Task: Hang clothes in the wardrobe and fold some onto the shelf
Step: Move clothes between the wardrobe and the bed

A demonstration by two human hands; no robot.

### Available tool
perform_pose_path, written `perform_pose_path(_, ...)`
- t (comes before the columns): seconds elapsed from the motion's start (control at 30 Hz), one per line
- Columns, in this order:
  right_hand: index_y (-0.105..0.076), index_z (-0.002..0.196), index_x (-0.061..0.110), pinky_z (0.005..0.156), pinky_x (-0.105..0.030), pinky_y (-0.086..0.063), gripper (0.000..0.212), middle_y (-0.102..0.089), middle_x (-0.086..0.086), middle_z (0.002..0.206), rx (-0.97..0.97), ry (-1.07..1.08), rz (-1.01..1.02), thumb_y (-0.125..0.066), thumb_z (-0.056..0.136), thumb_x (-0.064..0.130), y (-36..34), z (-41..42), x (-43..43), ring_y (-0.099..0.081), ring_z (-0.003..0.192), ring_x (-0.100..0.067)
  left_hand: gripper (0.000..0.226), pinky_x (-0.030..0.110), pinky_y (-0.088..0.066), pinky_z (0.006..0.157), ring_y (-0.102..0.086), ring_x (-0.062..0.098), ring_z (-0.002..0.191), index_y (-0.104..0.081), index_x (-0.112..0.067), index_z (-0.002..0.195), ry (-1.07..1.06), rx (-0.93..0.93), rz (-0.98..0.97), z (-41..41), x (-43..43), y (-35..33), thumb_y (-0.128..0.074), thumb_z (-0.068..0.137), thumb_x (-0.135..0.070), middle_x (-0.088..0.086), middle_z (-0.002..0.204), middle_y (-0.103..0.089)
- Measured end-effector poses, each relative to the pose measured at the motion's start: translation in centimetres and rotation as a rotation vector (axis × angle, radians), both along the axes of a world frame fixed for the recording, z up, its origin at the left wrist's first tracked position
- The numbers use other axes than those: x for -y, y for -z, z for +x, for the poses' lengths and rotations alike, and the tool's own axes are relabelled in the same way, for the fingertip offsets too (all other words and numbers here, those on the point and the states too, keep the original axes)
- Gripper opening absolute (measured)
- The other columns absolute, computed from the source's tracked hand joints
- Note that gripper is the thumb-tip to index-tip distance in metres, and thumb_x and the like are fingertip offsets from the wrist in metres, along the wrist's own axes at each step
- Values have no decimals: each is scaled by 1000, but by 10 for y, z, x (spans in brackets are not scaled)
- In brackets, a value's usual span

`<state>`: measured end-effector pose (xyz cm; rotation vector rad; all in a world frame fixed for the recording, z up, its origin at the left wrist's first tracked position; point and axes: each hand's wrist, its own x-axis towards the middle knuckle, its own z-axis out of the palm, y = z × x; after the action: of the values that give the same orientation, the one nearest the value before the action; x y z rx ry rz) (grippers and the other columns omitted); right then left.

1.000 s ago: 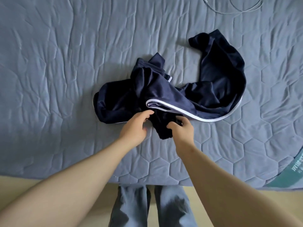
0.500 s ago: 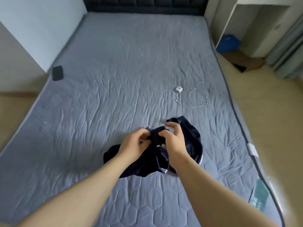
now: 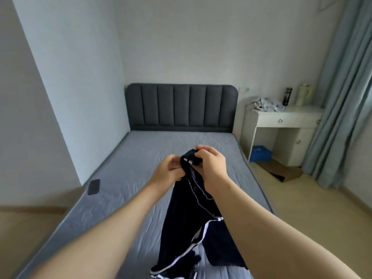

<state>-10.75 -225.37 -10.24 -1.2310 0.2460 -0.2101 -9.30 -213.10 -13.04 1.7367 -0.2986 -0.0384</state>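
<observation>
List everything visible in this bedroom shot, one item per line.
shorts: 1, navy with white trim, hanging from both hands over the bed
bed: 1, grey-blue cover, centre
headboard: 1, dark grey, far wall
phone: 1, black, bed's left edge
desk: 1, white, right of bed
crumpled cloth: 1, pale, on desk
bottle: 1, black, on desk
jug: 1, pale green, on desk
blue box: 1, under desk
curtain: 1, blue-grey, right
left hand: 1, gripping shorts
right hand: 1, gripping shorts
</observation>
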Motion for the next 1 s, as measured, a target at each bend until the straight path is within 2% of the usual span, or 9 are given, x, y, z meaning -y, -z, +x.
perform_pose_path(0.1, -67, 79, 18, 74, -32, -54, 28, -68, -6, 81, 87, -9, 11, -47, 82, -1, -57, 2, -10, -65, 79, -23, 22, 13, -51, 67, -64, 4, 79, -59, -17, 93, 5, 140, 16, 0, -5, -49, -63, 82, 2, -5, 89, -66)
perform_pose_path(0.2, -68, 76, 19, 64, -24, -56, 36, -68, -6, 76, 178, -9, -48, -43, 77, -8, -106, -1, -21, -67, 74, -18, 23, 28, -50, 82, -66, 16, 91, -62, -10, 104, -60, 260, 92, 2, -11, -91, -66, 81, -11, 6, 97, -70)
perform_pose_path(0.3, -68, 77, 18, 61, -18, -55, 40, -68, -7, 82, 268, 17, -79, -46, 78, -16, -149, -1, -31, -67, 78, -16, 22, 25, -42, 66, -61, 18, 84, -62, -15, 99, -205, 340, 238, 7, -15, -133, -66, 79, -24, 1, 88, -67)
perform_pose_path(0.4, -69, 80, 16, 67, -22, -56, 41, -68, -8, 81, 350, 21, -65, -44, 76, -16, -181, -5, -37, -67, 83, -21, 8, 23, -36, 54, -54, 13, 68, -53, -22, 77, -271, 410, 433, 10, -23, -174, -59, 75, -18, -6, 71, -59)
perform_pose_path(0.57, -72, 87, 16, 73, -31, -57, 31, -70, -7, 83, 470, 130, -150, -55, 75, -6, -215, -9, -31, -67, 84, -24, 21, 24, -35, 52, -47, 14, 59, -41, -16, 64, -201, 329, 748, 15, -53, -213, -58, 71, -7, 0, 64, -49)
perform_pose_path(0.7, -69, 85, 19, 76, -30, -57, 30, -69, -5, 84, 537, 126, -181, -58, 76, -7, -228, -9, -33, -67, 86, -22, 13, 26, -45, 72, -59, 19, 80, -61, -7, 91, -32, 186, 513, 13, -59, -217, -59, 79, -10, 7, 89, -63)
perform_pose_path(0.8, -66, 78, 25, 79, -33, -57, 30, -68, -3, 84, 546, 148, -245, -60, 76, -4, -232, -6, -34, -67, 89, -24, 10, 30, -35, 69, -47, 21, 79, -49, -12, 88, -59, 245, 493, 17, -54, -215, -43, 84, -5, 11, 83, -51)
perform_pose_path(0.9, -62, 82, 24, 79, -37, -56, 21, -68, -5, 89, 499, 226, -293, -66, 76, 4, -232, 0, -29, -66, 89, -25, 7, 28, -40, 67, -48, 20, 79, -42, -10, 96, -262, 293, 363, 22, -58, -222, -40, 90, -12, 6, 85, -48)
perform_pose_path(1.0, -54, 86, 21, 60, -28, -51, 20, -66, -6, 87, 479, 256, -251, -68, 78, 10, -231, 7, -25, -63, 77, -20, 10, 28, -43, 65, -52, 18, 76, -41, -16, 99, -290, 334, 219, 23, -62, -237, -44, 90, -17, 4, 88, -52)
